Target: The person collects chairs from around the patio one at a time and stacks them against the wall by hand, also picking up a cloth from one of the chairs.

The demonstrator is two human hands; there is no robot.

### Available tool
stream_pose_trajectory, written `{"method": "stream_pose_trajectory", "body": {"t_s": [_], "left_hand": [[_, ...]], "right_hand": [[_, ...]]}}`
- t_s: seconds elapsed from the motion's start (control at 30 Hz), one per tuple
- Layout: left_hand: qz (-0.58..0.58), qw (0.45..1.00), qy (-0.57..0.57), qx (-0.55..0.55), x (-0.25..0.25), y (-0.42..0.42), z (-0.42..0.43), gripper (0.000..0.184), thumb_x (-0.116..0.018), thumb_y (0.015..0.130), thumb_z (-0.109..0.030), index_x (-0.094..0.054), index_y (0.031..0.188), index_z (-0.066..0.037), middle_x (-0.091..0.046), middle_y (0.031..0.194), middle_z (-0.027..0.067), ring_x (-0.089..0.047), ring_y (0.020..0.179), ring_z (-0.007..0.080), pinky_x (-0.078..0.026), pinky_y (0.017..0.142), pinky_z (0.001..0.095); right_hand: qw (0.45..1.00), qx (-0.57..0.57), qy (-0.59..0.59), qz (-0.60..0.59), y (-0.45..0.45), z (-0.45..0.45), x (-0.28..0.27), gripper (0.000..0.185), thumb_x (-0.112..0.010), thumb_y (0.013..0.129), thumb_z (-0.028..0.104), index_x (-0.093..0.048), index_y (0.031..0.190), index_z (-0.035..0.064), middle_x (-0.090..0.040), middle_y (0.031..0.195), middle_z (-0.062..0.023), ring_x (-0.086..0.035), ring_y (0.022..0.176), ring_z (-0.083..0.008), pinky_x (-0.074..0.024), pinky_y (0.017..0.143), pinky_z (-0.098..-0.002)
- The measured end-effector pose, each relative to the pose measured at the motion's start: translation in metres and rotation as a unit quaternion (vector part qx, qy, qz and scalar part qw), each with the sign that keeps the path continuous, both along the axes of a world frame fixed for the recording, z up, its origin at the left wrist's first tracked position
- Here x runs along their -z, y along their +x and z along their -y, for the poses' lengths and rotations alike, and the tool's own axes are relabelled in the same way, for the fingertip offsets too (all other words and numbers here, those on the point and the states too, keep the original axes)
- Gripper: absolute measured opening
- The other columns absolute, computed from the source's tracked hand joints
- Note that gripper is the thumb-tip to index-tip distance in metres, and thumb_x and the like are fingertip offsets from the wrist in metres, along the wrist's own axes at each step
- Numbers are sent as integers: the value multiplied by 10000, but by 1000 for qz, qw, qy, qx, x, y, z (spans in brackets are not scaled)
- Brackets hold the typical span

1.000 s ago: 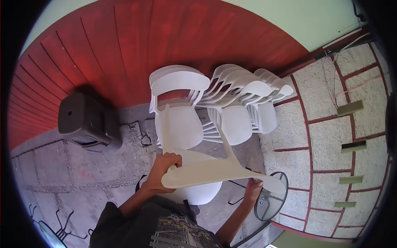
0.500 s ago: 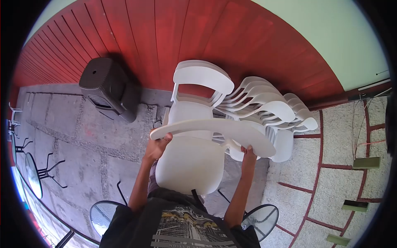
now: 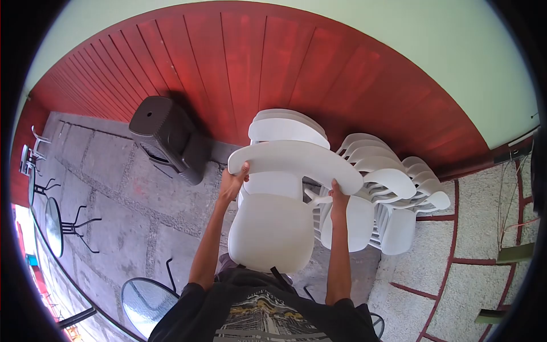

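Observation:
A white plastic chair (image 3: 271,232) is in front of my body, its seat towards me and its curved backrest up. My left hand (image 3: 232,182) is closed round the left end of the backrest, thumb on top. At the other end, my right hand (image 3: 339,198) grips the lower edge of the backrest. Just beyond the held chair stands a stack of white chairs (image 3: 288,126), partly hidden by it. Whether the held chair touches that stack, I cannot tell; its legs are out of sight.
To the right are two more stacks of white chairs (image 3: 348,225) (image 3: 397,232). Dark brown stacked stools (image 3: 165,134) stand left against the red wall (image 3: 239,62). Round glass tables (image 3: 145,299) (image 3: 54,228) are at the left. A stone wall (image 3: 481,216) borders the right.
The held backrest has moved further away and levelled out, now closer in front of the rear stack. My arms reach further forward; both hands keep their grip. The view has shifted somewhat.

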State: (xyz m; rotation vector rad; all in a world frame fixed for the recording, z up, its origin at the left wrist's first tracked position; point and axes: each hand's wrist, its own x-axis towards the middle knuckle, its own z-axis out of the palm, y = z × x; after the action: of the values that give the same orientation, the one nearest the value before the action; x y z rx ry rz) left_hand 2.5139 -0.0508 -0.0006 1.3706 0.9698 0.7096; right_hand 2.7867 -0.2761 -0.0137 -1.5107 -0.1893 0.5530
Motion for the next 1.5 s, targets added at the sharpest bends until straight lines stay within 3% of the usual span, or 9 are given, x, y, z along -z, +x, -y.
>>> {"method": "stream_pose_trajectory", "body": {"t_s": [0.13,0.5,0.83,0.93,1.03,1.1,1.17,1.27,1.5], "left_hand": [[-19,998,17,-64,40,42,-39,693,-676,819,-670,-690,851,22,-654,673,64,-645,654,149,-507,616,325],[-90,995,-35,-1,188,104,-151,593,-707,836,-575,-710,885,16,-676,712,81,-663,697,176,-521,653,347],[-77,995,-68,2,222,121,-168,601,-738,835,-514,-699,1011,59,-729,876,176,-713,866,257,-540,774,376],[-113,993,-40,-21,217,119,-158,590,-772,812,-464,-655,1088,45,-711,915,173,-700,904,321,-538,800,413],[-329,916,176,-145,205,111,-114,571,-787,789,-404,-597,1138,7,-675,952,165,-664,946,365,-526,811,465],[-320,944,85,-5,196,79,-63,549,-791,764,-356,-557,1163,-60,-646,987,145,-636,966,365,-518,799,483],[-226,934,-50,271,192,46,12,294,-763,776,-317,-685,971,-111,-684,913,111,-671,885,297,-530,774,413],[-147,744,-205,618,168,12,105,463,-743,776,-506,-759,992,-98,-737,955,124,-700,885,279,-536,813,380],[-200,722,-210,628,166,19,170,458,-708,818,-487,-737,989,-64,-725,899,155,-696,809,286,-515,736,413]], "right_hand": [[999,10,-24,30,35,-50,28,427,-770,861,262,-567,1189,77,-577,1005,-5,-492,754,-95,-426,616,-274],[988,-51,-139,-31,101,-139,155,354,-731,904,297,-613,1133,54,-606,954,-11,-527,746,-113,-462,649,-278],[973,-63,-215,-49,116,-150,204,318,-660,945,343,-627,1065,50,-602,886,-20,-544,750,-136,-460,745,-302],[973,-82,-214,-39,118,-143,213,289,-642,955,333,-630,1024,53,-595,848,-18,-547,759,-137,-462,760,-305],[976,-78,-200,-39,115,-132,217,265,-631,960,319,-628,978,55,-586,816,-17,-556,772,-138,-465,777,-304],[974,-85,-207,-32,119,-121,234,252,-628,959,308,-626,952,56,-581,805,-15,-563,780,-140,-467,788,-303],[975,-74,-204,-48,121,-119,244,233,-631,954,287,-632,942,54,-588,810,-15,-574,764,-142,-470,786,-305],[975,-58,-204,-71,118,-120,248,222,-653,940,271,-649,953,49,-603,814,-14,-574,742,-133,-475,744,-294],[985,-74,-144,-51,122,-124,240,232,-723,895,273,-676,946,51,-619,795,1,-555,696,-97,-461,640,-263]]}}
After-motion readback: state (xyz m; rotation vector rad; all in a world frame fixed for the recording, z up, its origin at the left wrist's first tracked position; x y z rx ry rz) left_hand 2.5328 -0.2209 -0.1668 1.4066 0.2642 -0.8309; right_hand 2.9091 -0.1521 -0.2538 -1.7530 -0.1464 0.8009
